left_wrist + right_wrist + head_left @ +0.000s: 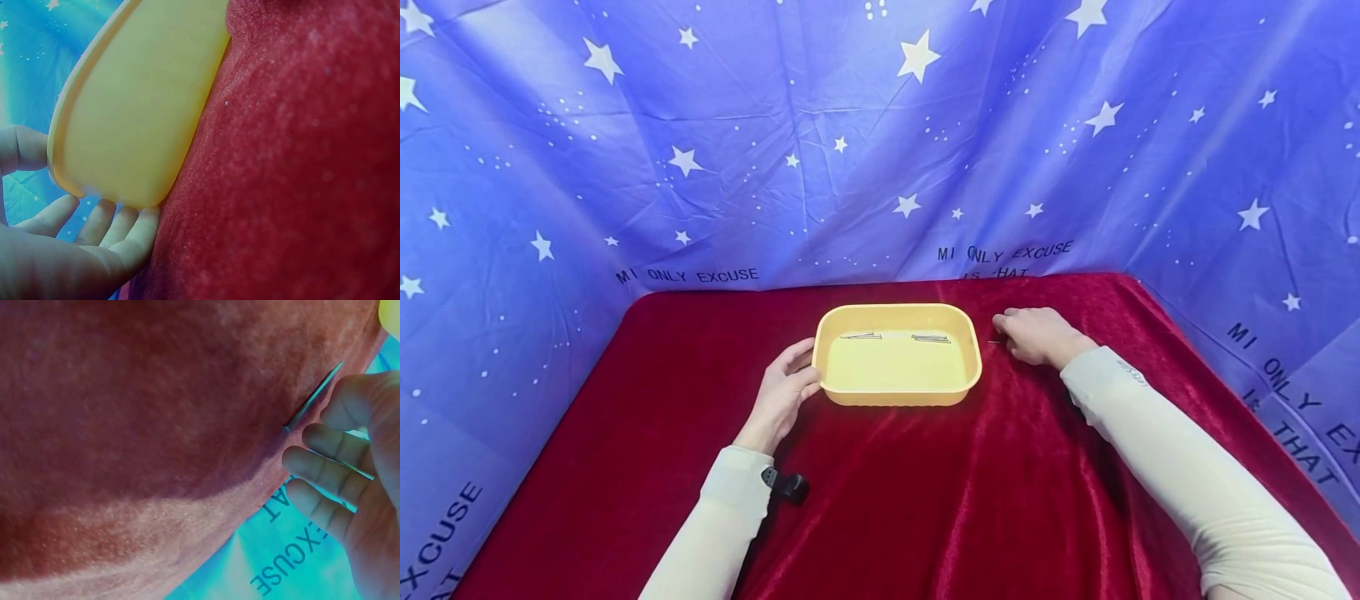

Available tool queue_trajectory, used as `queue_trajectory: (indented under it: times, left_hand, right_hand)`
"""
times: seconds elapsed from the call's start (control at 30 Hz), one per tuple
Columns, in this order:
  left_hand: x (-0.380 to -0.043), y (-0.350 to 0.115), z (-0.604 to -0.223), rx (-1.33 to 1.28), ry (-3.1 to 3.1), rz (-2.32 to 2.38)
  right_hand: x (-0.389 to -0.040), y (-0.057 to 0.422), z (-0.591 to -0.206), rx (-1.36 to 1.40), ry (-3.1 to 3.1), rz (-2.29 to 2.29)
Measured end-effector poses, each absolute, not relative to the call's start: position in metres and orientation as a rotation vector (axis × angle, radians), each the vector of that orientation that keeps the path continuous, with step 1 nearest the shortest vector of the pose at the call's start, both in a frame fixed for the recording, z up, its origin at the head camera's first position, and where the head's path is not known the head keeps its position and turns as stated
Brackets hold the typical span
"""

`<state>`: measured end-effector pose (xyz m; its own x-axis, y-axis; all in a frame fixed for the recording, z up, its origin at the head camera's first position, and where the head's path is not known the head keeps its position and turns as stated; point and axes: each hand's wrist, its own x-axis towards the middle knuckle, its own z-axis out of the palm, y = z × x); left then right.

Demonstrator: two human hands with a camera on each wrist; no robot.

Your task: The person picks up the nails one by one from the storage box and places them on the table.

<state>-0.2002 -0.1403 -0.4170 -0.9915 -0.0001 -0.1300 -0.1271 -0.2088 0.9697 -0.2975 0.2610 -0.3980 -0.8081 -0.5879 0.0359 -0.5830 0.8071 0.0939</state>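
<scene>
Closest to the left wrist camera, the left hand (69, 269) spreads its gently bent fingers (142, 234) against the outside of a yellow plastic tray (134, 119), the thumb set apart at the rim, touching it rather than clenching it. Across from it, the right hand (1037, 336) has its fingers loosely bent, with nothing visibly held between them. Just beside their tips a loose nail (312, 397) lies on the red velvet-covered tabletop (880, 500), outside the tray and to its right. Inside the tray, along its far part, lie a left group of nails (861, 337) and a right group of nails (931, 338), well apart.

The step in hand looks like taking up that loose nail. To do it well, I would pinch the shank near its middle between thumb and index tips, pressing slightly into the soft pile to get under it, and leave the left hand lightly on the tray so that it does not slide.

As for writing, the starry blue backdrop (737, 208) reads "MI ONLY EXCUSE" and "IS THAT" in black capitals. Small print on the right sleeve (1187, 467) near the cuff is illegible; no brand can be read.
</scene>
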Motion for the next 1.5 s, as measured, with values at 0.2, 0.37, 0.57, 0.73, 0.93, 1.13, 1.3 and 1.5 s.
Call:
queue_trajectory:
  times: [0.2,0.37,0.57,0.73,0.93,1.13,1.3,1.5]
  left_hand:
    - [-0.2,-0.14,-0.417,-0.154,1.917,2.38]
    - [-0.2,-0.14,-0.417,-0.156,1.915,2.384]
    - [-0.199,-0.14,-0.417,-0.151,1.922,2.378]
    - [-0.199,-0.14,-0.417,-0.146,1.923,2.373]
    - [-0.199,-0.14,-0.417,-0.151,1.912,2.383]
    - [-0.199,-0.14,-0.416,-0.15,1.909,2.38]
    - [-0.2,-0.141,-0.416,-0.147,1.911,2.379]
    - [-0.2,-0.142,-0.416,-0.148,1.901,2.376]
  right_hand:
    - [-0.299,0.262,-0.397,0.946,-2.925,-0.127]
    - [-0.3,0.262,-0.397,0.948,-2.934,-0.124]
    - [-0.299,0.262,-0.395,0.942,-2.935,-0.119]
    - [-0.298,0.26,-0.391,0.963,-2.929,-0.117]
    - [-0.298,0.257,-0.381,0.969,-2.921,-0.109]
    - [-0.301,0.252,-0.371,0.937,-2.958,-0.157]
    - [-0.303,0.246,-0.362,0.935,-2.955,-0.152]
    - [-0.306,0.24,-0.352,0.953,-2.941,-0.154]
